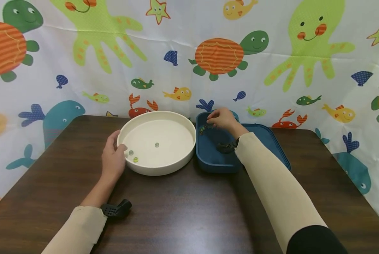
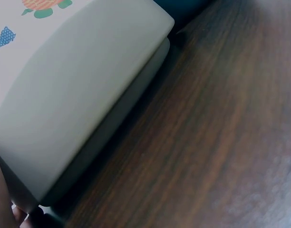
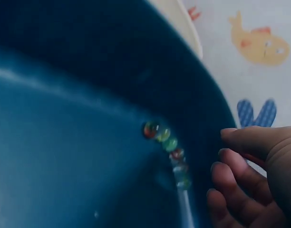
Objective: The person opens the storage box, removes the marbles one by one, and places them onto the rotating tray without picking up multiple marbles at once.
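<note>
My left hand (image 1: pixel 113 155) grips the left side of a round cream tray (image 1: pixel 154 171), thumb over the rim and fingers along the outer wall. Inside lie three glass marbles: a clear one (image 1: pixel 157 145) near the middle, a greyish one (image 1: pixel 131 152) and a yellow-green one (image 1: pixel 135 159) by the thumb. Over the far end of a blue bin (image 1: pixel 214 167) is my right hand (image 1: pixel 222 119). Its fingers are loosely bent, with a gap between thumb and fingertips in the right wrist view. Several coloured marbles (image 3: pixel 170 144) line the bin's corner below the fingertips.
A second blue tray or lid (image 1: pixel 265 141) lies right of the bin, partly behind the right forearm. Tray and bin stand side by side at the back of a dark wooden table (image 1: pixel 176 211). A curtain with sea animals (image 1: pixel 183 35) hangs behind.
</note>
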Tool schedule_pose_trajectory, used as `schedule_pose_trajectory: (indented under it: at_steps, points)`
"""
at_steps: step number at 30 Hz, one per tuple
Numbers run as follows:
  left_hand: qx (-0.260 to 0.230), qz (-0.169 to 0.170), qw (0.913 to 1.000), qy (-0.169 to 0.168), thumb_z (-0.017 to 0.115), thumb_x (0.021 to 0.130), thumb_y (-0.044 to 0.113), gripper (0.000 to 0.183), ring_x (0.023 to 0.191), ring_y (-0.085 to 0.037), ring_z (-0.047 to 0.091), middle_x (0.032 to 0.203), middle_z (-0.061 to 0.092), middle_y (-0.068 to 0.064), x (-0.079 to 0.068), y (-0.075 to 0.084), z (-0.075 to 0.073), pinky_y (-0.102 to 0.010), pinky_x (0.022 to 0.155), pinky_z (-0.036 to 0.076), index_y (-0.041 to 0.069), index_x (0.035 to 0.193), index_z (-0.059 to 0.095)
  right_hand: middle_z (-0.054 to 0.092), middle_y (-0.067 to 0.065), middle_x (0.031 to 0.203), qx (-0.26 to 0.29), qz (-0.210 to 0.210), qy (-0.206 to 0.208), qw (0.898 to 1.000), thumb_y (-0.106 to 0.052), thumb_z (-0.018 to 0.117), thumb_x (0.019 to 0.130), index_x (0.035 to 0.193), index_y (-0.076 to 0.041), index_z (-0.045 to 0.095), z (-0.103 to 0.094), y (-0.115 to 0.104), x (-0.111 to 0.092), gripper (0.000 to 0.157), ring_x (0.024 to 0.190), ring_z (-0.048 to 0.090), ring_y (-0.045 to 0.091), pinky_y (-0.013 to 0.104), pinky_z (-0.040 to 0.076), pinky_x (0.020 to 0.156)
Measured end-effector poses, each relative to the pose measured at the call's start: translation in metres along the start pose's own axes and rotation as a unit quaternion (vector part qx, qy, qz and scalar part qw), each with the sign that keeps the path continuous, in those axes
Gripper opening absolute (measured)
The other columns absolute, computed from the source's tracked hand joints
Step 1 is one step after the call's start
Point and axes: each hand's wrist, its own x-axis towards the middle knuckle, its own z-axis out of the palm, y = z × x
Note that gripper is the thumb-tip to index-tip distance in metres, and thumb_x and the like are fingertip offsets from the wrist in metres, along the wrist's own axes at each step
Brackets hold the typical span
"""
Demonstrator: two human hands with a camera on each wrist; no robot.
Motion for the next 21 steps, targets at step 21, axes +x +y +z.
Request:
schedule_pose_trajectory:
  at_steps: [21]
  points:
    - [0.001, 0.003, 1.0000, 0.003, 0.033, 0.099, 0.015, 0.064, 0.155, -0.026, 0.028, 0.169, 0.024, -0.006, -0.002, 0.003, 0.001, -0.049, 0.125, 0.027, 0.016, 0.162, 0.023, 0.069, 0.015, 0.114, -0.009, 0.062, 0.011, 0.998, -0.015, 0.066, 0.097, 0.125, -0.005, 0.068, 0.015, 0.030, 0.012, 0.030, 0.086, 0.063, 0.019, 0.034, 0.058, 0.079]
